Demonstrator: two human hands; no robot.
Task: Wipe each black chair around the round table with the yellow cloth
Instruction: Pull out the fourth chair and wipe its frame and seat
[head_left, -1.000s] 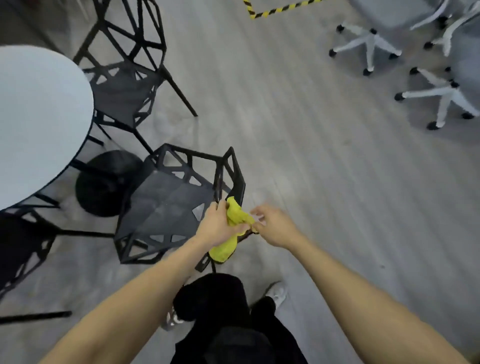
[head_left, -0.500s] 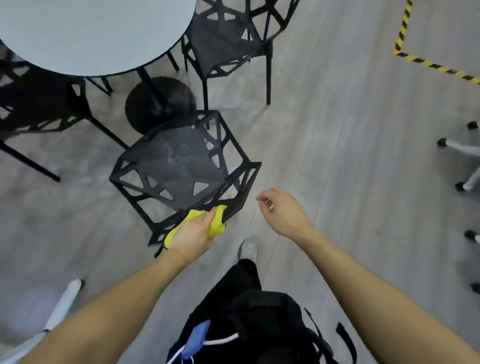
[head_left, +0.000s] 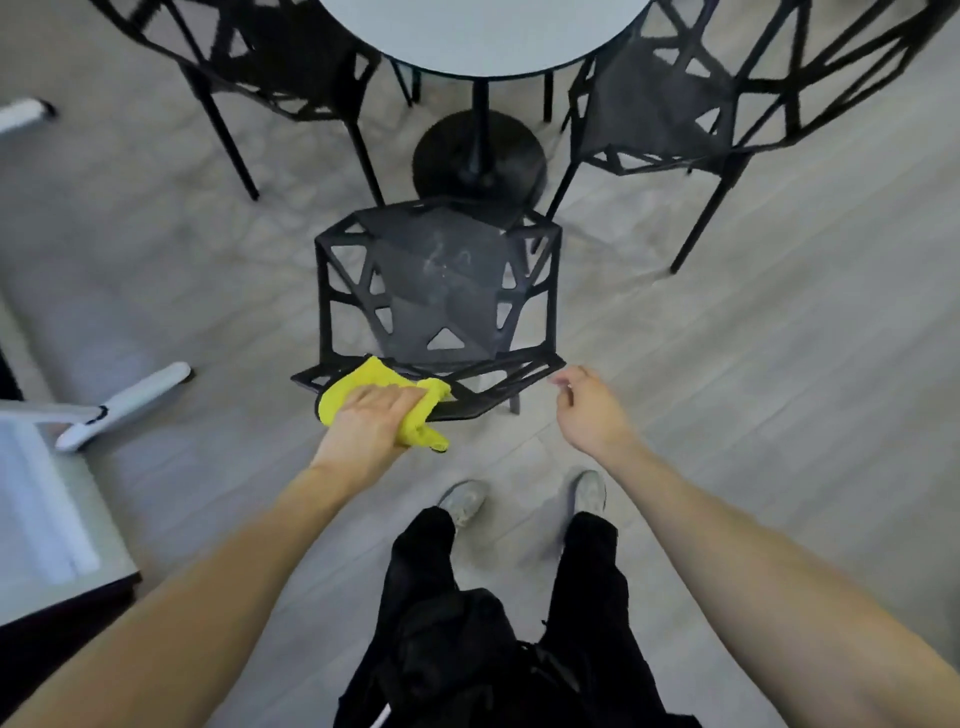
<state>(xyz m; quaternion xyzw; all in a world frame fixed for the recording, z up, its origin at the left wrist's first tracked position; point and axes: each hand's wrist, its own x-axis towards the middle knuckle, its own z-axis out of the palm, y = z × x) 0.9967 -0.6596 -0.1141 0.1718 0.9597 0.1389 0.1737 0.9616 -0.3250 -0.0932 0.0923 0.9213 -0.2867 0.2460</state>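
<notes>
One hand, the left hand (head_left: 371, 423), now presses the yellow cloth (head_left: 382, 402) flat on the centre-frame black chair (head_left: 441, 291) backrest; right hand (head_left: 584, 410), released, hangs empty. Wiping begins.

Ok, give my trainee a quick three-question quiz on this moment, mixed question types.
1. True or false: the yellow cloth lies on the round table.
2. Which hand presses the cloth on the nearest black chair? A) left hand B) right hand C) both
3. Fill in: the cloth sits on the chair's ____ edge, the one closest to the person.

Key
1. False: it is on the chair's backrest rim.
2. A: the right hand hovers free beside the chair, holding nothing.
3. Backrest (top) edge; the pale smudges in the middle of the seat are not under the cloth.
</notes>
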